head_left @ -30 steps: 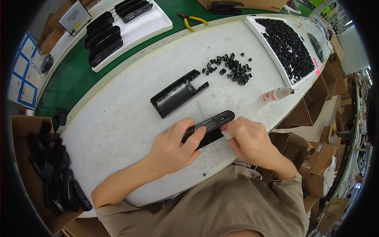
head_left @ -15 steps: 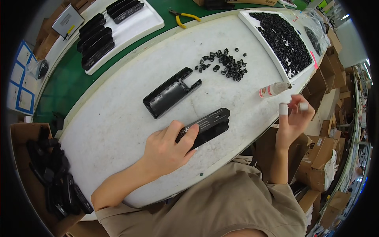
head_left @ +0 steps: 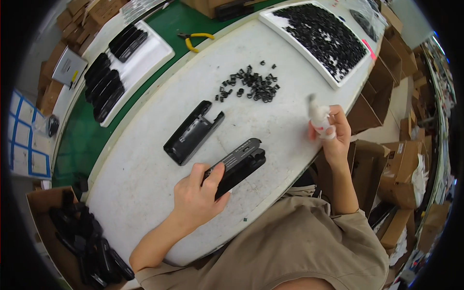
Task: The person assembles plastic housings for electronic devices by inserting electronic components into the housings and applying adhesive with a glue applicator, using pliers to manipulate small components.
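My left hand [head_left: 199,194] grips the near end of a long black plastic housing [head_left: 237,166], its printed side turned up and its far end pointing right. Raised at the table's right edge, my right hand [head_left: 337,137] is closed round a small white dropper bottle [head_left: 320,120], held upright and slightly blurred at its tip. A second black housing [head_left: 194,133] lies open side up beyond my left hand, with a notch at its far end. Behind it a loose pile of small black clips [head_left: 253,84] is spread on the white tabletop [head_left: 140,164].
A white tray of many small black parts [head_left: 263,17] stands at the far right. Yellow-handled cutters [head_left: 193,41] lie beyond the table's far rim. Finished-looking black housings [head_left: 105,94] rest on a white foam tray [head_left: 162,50]. At left stands a cardboard box [head_left: 41,200] of black housings.
My right hand has taken hold of the bottle, lifted it off the table and brought it left, upright. The left hand still holds the housing, now tilted somewhat. The whole view has shifted.
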{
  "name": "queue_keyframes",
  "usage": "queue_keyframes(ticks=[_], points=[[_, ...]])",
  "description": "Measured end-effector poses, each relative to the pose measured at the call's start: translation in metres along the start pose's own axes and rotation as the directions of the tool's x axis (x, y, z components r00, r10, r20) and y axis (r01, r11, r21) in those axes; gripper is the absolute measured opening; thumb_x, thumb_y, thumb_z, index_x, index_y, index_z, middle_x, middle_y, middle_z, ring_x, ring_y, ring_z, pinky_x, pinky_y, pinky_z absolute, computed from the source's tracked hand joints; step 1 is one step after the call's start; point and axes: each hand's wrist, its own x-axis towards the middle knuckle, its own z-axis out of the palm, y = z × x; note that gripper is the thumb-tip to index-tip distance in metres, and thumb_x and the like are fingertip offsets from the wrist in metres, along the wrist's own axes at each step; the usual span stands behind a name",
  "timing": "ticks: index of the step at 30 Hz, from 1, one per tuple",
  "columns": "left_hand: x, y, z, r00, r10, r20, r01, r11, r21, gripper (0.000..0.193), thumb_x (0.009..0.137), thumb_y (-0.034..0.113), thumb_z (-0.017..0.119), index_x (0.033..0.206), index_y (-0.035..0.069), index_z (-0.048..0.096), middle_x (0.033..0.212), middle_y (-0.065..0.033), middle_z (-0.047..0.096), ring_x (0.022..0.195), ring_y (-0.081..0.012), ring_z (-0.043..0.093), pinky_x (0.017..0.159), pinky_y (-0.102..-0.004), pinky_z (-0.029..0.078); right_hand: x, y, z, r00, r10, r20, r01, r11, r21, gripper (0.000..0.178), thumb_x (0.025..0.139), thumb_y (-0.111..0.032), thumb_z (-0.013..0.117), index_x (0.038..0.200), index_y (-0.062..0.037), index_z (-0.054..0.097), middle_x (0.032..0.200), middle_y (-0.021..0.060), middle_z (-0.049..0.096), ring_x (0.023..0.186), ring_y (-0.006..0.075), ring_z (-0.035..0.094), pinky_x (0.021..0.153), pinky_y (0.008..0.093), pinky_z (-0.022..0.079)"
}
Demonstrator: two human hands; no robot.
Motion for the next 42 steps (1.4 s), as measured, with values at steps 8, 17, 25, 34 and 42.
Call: queue_keyframes(ticks=[8,17,25,34,42], points=[[0.002,0.0,-0.002,0.997,0.08,0.02,-0.081,0.995,0.06,0.069,0.051,0.011,0.074,0.115,0.008,0.048,0.087,-0.0115,0.05,0.052,-0.0191,0.049,0.04,-0.0284,0.04,-0.01,-0.005,0.02,0.994,0.039,-0.102,-0.039,0.999,0.006,0.016,0.073,-0.011,0.069,0.078,0.0011,0.06,0.073,0.0047,0.064,0.067,0.0094,0.061,0.059,0.0207,0.047],[0.003,0.003,-0.004,0.992,0.12,0.039,-0.123,0.986,0.115,0.07,0.051,0.011,0.075,0.116,0.009,0.047,0.087,-0.012,0.05,0.052,-0.0183,0.047,0.039,-0.0276,0.038,-0.01,-0.003,0.034,0.996,-0.044,0.074,0.061,0.964,-0.258,0.024,0.067,-0.013,0.077,0.07,-0.0031,0.055,0.059,0.001,0.057,0.052,0.0045,0.049,0.046,0.0205,0.038],[0.002,0.005,-0.005,0.991,0.117,0.062,-0.124,0.984,0.125,0.075,0.048,0.005,0.075,0.116,0.008,0.044,0.088,-0.0154,0.052,0.056,-0.0242,0.052,0.043,-0.0314,0.04,-0.008,-0.004,0.039,0.99,-0.069,0.125,0.113,0.913,-0.391,0.027,0.065,-0.017,0.079,0.07,-0.0026,0.057,0.056,0.0028,0.056,0.049,0.0068,0.05,0.045,0.0213,0.039],[0.004,0.003,-0.004,0.989,0.147,0.03,-0.15,0.98,0.13,0.067,0.053,0.011,0.073,0.114,0.01,0.046,0.086,-0.0124,0.05,0.052,-0.0177,0.047,0.038,-0.0271,0.038,-0.009,-0.003,0.036,0.994,-0.037,0.107,0.073,0.933,-0.353,0.024,0.066,-0.014,0.077,0.072,-0.0025,0.058,0.061,0.0033,0.059,0.053,0.0065,0.053,0.047,0.021,0.041],[0.018,0.013,-0.013,0.997,-0.068,0.041,0.061,0.986,0.153,0.073,0.052,0.041,0.079,0.112,0.01,0.051,0.085,-0.0084,0.049,0.072,-0.0224,0.047,0.067,-0.0363,0.032,-0.002,-0.014,0.0,0.943,0.187,-0.275,-0.148,0.977,0.157,0.025,0.083,-0.018,0.056,0.095,0.0028,0.061,0.08,0.009,0.065,0.057,0.0096,0.054,0.052,0.0211,0.044]])
